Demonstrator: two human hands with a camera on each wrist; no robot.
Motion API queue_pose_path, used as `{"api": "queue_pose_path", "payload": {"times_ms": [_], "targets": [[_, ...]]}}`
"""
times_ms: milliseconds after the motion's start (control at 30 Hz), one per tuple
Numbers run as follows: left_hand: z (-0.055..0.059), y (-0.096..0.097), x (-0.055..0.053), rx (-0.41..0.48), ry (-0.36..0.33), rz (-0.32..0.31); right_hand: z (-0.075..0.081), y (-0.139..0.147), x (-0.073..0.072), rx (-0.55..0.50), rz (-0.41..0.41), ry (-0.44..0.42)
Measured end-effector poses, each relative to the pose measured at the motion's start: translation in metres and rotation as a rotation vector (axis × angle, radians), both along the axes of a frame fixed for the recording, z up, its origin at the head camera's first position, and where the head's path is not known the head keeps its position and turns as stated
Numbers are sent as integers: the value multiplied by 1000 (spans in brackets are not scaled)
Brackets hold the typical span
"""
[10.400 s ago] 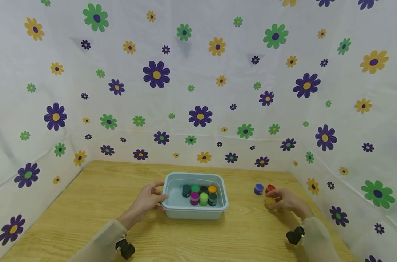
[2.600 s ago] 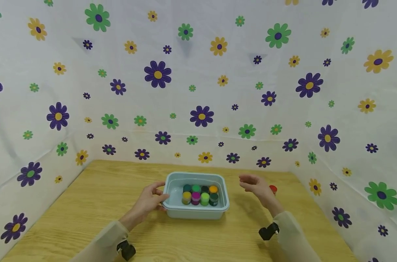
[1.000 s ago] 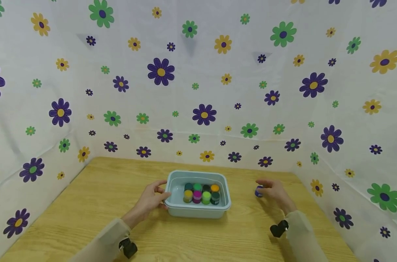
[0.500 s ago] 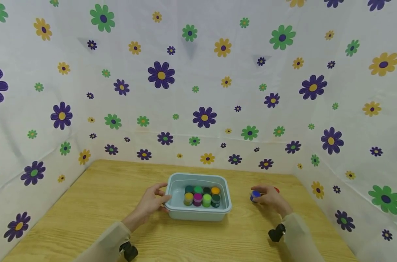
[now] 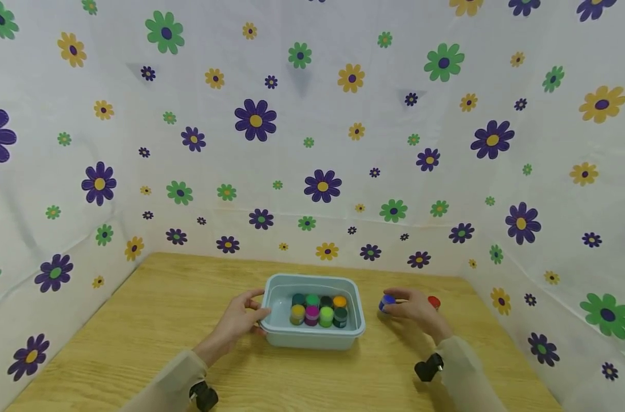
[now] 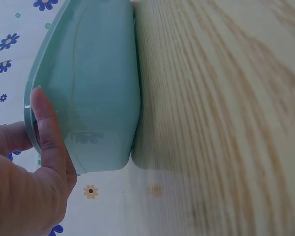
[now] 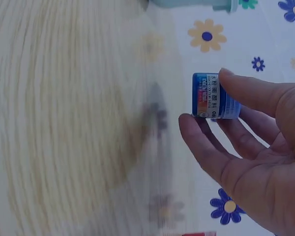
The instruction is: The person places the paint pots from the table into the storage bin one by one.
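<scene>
My right hand [image 5: 418, 312] pinches a small blue paint jar [image 5: 387, 303] between thumb and fingers, to the right of the tub. In the right wrist view the blue jar's printed label [image 7: 206, 96] shows, and the jar is off the tabletop. With my left hand [image 5: 237, 319] I grip the left rim of a pale blue plastic tub [image 5: 312, 341], thumb on one side and fingers on the other. Two rows of paint jars stand in the tub, among them yellow [image 5: 297, 315], magenta [image 5: 311, 315], light green [image 5: 325, 316] and orange [image 5: 339, 303].
A red paint jar [image 5: 434, 302] stands on the wooden table [image 5: 292, 380] behind my right hand, partly hidden by it. Flower-printed white cloth [image 5: 312, 154] encloses the table at the back and sides. The tub's left part holds no jars.
The yellow jar has gone from the table into the tub's front row. My right hand has since taken the blue jar and carried it left, towards the tub. My left hand stays on the rim.
</scene>
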State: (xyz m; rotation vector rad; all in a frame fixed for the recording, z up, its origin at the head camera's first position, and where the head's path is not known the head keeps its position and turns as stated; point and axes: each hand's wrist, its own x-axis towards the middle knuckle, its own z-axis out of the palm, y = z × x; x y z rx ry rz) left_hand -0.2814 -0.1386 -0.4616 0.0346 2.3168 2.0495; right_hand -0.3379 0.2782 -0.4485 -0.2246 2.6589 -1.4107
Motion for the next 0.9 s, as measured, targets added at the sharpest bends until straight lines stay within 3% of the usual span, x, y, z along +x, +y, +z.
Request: {"api": "queue_pose_path", "payload": {"times_ms": [200,433,733,900], "targets": [[2,-1,-3,-11,10,15,4,-19,-7,-141,5,32],[-2,2,-1,-12,2,7,6,-44,-4,-282,-78,59],[-1,1,0,0,-4,-11,17,-77,3,-318,-62,81],[-1,2,-1,0,-5,-4,21,-87,4,-273,-40,94]]}}
